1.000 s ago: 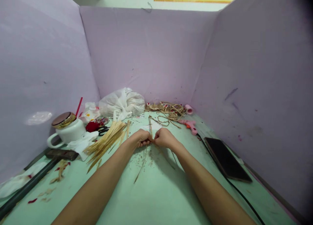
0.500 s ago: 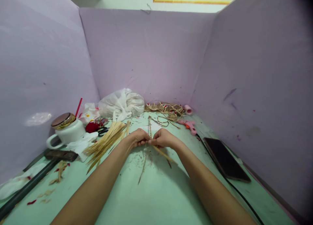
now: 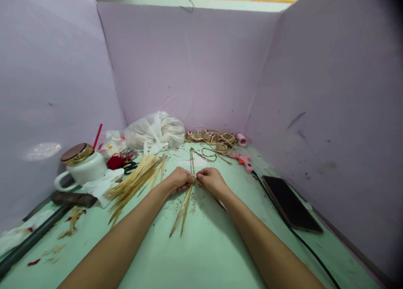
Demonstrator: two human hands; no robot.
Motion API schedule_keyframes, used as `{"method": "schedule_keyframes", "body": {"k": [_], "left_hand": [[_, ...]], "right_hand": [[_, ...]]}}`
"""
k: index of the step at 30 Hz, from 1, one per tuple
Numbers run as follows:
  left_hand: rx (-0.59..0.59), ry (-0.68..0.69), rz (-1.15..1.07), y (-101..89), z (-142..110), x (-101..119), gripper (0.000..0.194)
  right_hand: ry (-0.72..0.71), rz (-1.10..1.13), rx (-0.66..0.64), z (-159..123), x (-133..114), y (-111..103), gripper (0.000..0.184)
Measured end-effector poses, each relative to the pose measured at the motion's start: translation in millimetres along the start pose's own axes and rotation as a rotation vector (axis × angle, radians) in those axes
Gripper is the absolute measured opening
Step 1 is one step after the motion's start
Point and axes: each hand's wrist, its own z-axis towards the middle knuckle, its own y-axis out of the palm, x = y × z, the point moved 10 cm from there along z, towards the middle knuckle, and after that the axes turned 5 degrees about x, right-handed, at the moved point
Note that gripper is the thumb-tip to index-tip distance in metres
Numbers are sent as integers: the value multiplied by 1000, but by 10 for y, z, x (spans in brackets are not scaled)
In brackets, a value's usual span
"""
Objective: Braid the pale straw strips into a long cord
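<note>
Both of my hands meet over the middle of the table around a thin straw braid (image 3: pixel 193 165), which runs away from me toward the back. My left hand (image 3: pixel 181 179) is closed, pinching the near end of the braid. Close against it, my right hand (image 3: pixel 210 180) has thumb and forefinger pressed together on the same end. Two loose straw strands (image 3: pixel 182 215) hang toward me from below my left fingers, and another strand slants under my right hand and wrist. The exact crossing of the strands is hidden by my fingertips.
Left: a straw bundle (image 3: pixel 135 184), scissors (image 3: pixel 130 167), white mug (image 3: pixel 86 170) with a lidded jar on it, and hammer (image 3: pixel 74 199). Back: a plastic bag (image 3: pixel 157 131) and coiled braids (image 3: pixel 217 140). Right: a pink glue gun (image 3: pixel 244 160), black cable (image 3: pixel 310 249) and dark tablet (image 3: pixel 291 203).
The straw strand that slanted right under my right hand half a second ago now hangs left beside another. My right fingers have shifted slightly up and right; the left hand stays near the same spot.
</note>
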Motion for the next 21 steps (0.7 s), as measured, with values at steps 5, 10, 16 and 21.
{"method": "schedule_keyframes", "body": {"k": [5,10,16,21], "left_hand": [[-18,29,-46,-24,8,-9,8],[-20,18,-28,-24,18,-19,4],[-16,4,67,-4,-34,21,5],[89,-52,288,-132,-115,85,11]], "right_hand": [[8,81,92,-22,-81,-30,17],[193,353,-176,-114,42,339,13],[252,350,-164,-95,155,301,12],[310,428,-198,-124,159,317,9]]}}
